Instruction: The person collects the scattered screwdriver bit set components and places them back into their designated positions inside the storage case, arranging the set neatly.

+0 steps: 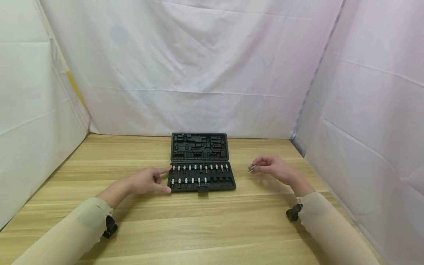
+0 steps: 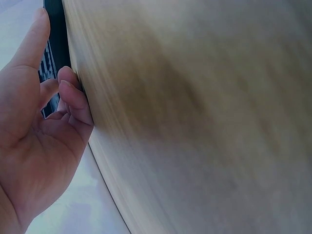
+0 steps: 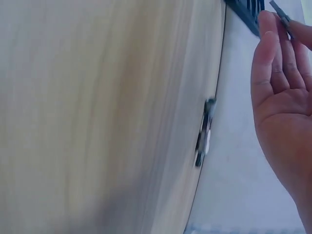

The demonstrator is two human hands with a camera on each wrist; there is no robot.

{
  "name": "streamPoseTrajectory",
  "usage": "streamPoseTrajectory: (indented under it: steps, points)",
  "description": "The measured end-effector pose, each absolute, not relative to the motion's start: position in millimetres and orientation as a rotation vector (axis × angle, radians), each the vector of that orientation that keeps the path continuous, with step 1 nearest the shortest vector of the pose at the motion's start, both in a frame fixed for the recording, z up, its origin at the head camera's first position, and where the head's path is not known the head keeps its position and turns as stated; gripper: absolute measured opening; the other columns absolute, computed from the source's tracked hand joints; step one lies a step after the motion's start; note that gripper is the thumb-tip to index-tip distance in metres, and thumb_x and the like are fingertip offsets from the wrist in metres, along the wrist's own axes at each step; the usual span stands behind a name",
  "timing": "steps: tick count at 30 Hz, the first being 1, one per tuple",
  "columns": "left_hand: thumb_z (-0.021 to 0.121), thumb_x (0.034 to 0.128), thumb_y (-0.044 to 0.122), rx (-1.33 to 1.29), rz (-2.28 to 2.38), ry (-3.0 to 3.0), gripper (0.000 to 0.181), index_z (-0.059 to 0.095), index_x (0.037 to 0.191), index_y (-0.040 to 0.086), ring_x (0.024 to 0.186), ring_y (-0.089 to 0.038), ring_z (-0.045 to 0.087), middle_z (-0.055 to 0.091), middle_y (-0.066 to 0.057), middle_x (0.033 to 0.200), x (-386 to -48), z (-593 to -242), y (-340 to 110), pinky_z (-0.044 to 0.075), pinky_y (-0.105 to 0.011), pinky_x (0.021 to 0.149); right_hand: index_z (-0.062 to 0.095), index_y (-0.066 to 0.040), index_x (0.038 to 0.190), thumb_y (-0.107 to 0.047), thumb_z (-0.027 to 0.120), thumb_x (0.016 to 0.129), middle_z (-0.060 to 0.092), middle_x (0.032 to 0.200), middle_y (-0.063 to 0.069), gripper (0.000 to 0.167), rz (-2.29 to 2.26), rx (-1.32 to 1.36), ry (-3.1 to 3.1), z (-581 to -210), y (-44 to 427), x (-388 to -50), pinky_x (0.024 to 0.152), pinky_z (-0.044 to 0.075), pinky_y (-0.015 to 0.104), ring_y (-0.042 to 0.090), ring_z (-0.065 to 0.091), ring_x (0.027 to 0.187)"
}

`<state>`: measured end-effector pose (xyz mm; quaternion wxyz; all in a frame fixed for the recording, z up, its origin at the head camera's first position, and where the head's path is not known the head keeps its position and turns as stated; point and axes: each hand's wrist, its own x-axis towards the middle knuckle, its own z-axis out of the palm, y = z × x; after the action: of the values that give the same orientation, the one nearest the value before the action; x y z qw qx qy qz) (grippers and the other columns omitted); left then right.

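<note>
A black bit-socket case [image 1: 202, 190] lies unfolded on the table, its lid [image 1: 200, 147] tipped up at the back. Several silver bit sockets [image 1: 193, 182] fill its two rows, apart from vacant slots at the front right. My left hand [image 1: 145, 180] touches the case's left side with thumb and index finger spread and fairly straight; its other fingers bend inward in the left wrist view. Right of the case, my right hand [image 1: 271, 168] pinches a small silver bit socket [image 1: 251, 168] between thumb and fingertips, above the table. In the right wrist view this bit socket [image 3: 280, 15] shows its slim tip.
The wooden table [image 1: 212, 228] runs back to a white cloth wall [image 1: 198, 73], with more cloth [image 1: 374, 110] at the right side. A dark, blurred object [image 3: 204, 131] shows by the table's edge in the right wrist view; its kind I cannot tell.
</note>
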<state>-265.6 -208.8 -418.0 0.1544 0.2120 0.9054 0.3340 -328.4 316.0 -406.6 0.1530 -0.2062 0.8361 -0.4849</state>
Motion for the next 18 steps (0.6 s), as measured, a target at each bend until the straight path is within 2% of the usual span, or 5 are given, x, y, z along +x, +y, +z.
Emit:
streamPoseTrajectory:
  steps: [4,8,18]
  points:
    - [0.089,0.0917,0.044,0.611,0.964,2.59,0.102,0.035,0.172,0.011,0.074,-0.015,0.052,0.064,-0.004,0.086,-265.8,-418.3,-209.2,0.048,-0.026,0.062,0.061,0.008,0.141,-0.021,0.068,0.111,0.075,0.131,0.024,0.042,-1.412,-0.643,2.367,-406.5,299.6,-325.2,0.096,0.064,0.04,0.021,0.078,0.113]
    - [0.089,0.0915,0.044,0.608,0.969,2.59,0.103,0.035,0.172,0.01,0.073,-0.015,0.052,0.063,-0.004,0.086,-266.3,-418.4,-209.1,0.048,-0.026,0.061,0.057,0.011,0.148,-0.02,0.065,0.113,0.07,0.133,0.034,0.047,-1.429,-0.701,2.332,-406.8,286.0,-322.0,0.097,0.065,0.046,0.021,0.079,0.111]
    - [0.089,0.0919,0.044,0.623,0.962,2.594,0.102,0.036,0.171,0.009,0.073,-0.015,0.052,0.063,-0.004,0.085,-265.8,-417.9,-208.8,0.048,-0.026,0.062,0.057,0.012,0.147,-0.018,0.067,0.111,0.065,0.138,0.038,0.048,-1.515,-0.684,2.266,-402.5,265.3,-313.8,0.098,0.065,0.039,0.02,0.079,0.108]
